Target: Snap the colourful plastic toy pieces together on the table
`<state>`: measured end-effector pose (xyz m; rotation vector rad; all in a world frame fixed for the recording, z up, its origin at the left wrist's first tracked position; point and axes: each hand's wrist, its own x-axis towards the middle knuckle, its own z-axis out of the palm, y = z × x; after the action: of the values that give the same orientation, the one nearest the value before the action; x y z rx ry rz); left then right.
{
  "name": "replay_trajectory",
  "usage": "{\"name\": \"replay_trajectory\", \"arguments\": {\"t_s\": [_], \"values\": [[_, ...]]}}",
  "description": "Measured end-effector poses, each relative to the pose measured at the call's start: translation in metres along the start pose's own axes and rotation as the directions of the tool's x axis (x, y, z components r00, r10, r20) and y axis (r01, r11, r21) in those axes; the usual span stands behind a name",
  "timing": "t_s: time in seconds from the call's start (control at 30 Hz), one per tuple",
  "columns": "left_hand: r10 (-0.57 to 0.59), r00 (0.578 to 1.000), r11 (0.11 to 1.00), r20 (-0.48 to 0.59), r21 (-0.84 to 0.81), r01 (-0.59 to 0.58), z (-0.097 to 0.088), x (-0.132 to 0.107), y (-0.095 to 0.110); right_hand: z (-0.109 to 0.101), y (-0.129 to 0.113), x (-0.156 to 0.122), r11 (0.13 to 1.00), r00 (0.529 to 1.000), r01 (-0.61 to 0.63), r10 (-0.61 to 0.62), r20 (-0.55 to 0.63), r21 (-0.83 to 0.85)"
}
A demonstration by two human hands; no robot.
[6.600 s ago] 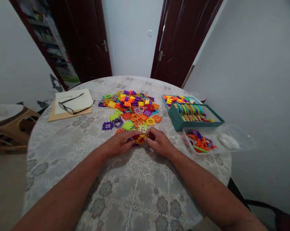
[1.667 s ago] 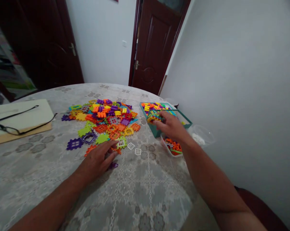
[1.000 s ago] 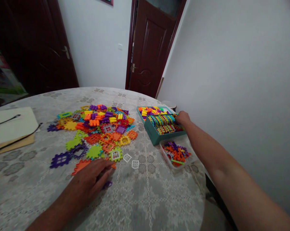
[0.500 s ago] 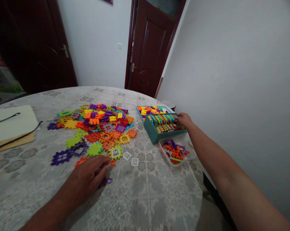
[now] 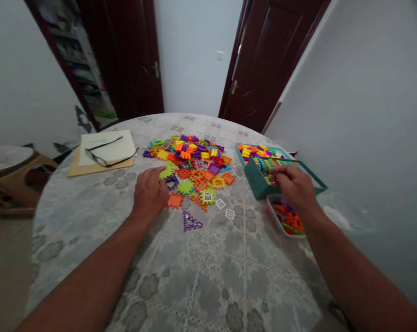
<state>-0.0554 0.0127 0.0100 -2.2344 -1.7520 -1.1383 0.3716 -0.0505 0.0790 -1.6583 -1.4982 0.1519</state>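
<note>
Hands were spotted apart: left hand (image 5: 149,193) was laid flat, fingers loose, at the near edge of the tile pile (image 5: 198,163); right hand (image 5: 293,184) was curled over the teal box (image 5: 260,184), grip couldn't be told.

Head-worn view, down onto table (image 5: 208,286)

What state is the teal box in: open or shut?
Open. The teal box has no lid on; coloured pieces show inside, by the right hand.

Colourful tiles (image 5: 198,170) lie scattered flat; teal box (image 5: 259,183) beside them holds stacked rows
</note>
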Motion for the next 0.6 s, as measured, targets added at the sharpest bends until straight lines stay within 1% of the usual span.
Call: {"name": "replay_trajectory", "arguments": {"t_s": [0.03, 0.07, 0.1, 0.17, 0.2, 0.27, 0.33, 0.37, 0.4, 0.43, 0.5, 0.6], "values": [[-0.055, 0.998, 0.997, 0.015, 0.053, 0.054, 0.001, 0.001, -0.006, 0.014, -0.012, -0.019, 0.997, 0.989, 0.075, -0.077, 0.126, 0.02], [-0.111, 0.993, 0.989, 0.044, 0.104, 0.106, 0.002, 0.001, -0.011, 0.028, -0.024, -0.039, 0.986, 0.953, 0.165, -0.168, 0.251, 0.033], [-0.151, 0.983, 0.978, 0.099, 0.158, 0.135, 0.004, 0.001, -0.015, 0.042, -0.036, -0.059, 0.965, 0.901, 0.255, -0.26, 0.347, 0.059], [-0.201, 0.96, 0.96, 0.196, 0.235, 0.153, 0.006, -0.001, -0.02, 0.069, -0.057, -0.095, 0.914, 0.806, 0.394, -0.392, 0.444, 0.094], [-0.209, 0.95, 0.955, 0.232, 0.256, 0.148, 0.007, -0.002, -0.02, 0.081, -0.067, -0.111, 0.885, 0.764, 0.454, -0.445, 0.467, 0.101], [-0.197, 0.938, 0.955, 0.284, 0.27, 0.119, 0.007, -0.004, -0.017, 0.102, -0.083, -0.135, 0.838, 0.679, 0.536, -0.497, 0.54, 0.098], [-0.166, 0.93, 0.961, 0.328, 0.266, 0.078, 0.007, -0.005, -0.012, 0.117, -0.095, -0.148, 0.805, 0.613, 0.586, -0.516, 0.598, 0.094], [-0.151, 0.925, 0.963, 0.349, 0.264, 0.058, 0.006, -0.005, -0.009, 0.122, -0.098, -0.151, 0.794, 0.595, 0.601, -0.52, 0.612, 0.09], [-0.138, 0.922, 0.964, 0.362, 0.261, 0.042, 0.006, -0.005, -0.006, 0.126, -0.1, -0.152, 0.786, 0.589, 0.612, -0.525, 0.615, 0.085], [-0.124, 0.922, 0.967, 0.368, 0.254, 0.029, 0.005, -0.006, -0.003, 0.129, -0.101, -0.152, 0.782, 0.592, 0.618, -0.529, 0.608, 0.078], [-0.082, 0.923, 0.976, 0.376, 0.217, -0.002, 0.007, -0.007, 0.001, 0.132, -0.097, -0.15, 0.783, 0.621, 0.62, -0.534, 0.574, 0.058], [0.009, 0.92, 0.992, 0.391, 0.11, -0.057, 0.012, -0.009, 0.003, 0.133, -0.087, -0.144, 0.791, 0.668, 0.611, -0.534, 0.518, 0.028]]}}
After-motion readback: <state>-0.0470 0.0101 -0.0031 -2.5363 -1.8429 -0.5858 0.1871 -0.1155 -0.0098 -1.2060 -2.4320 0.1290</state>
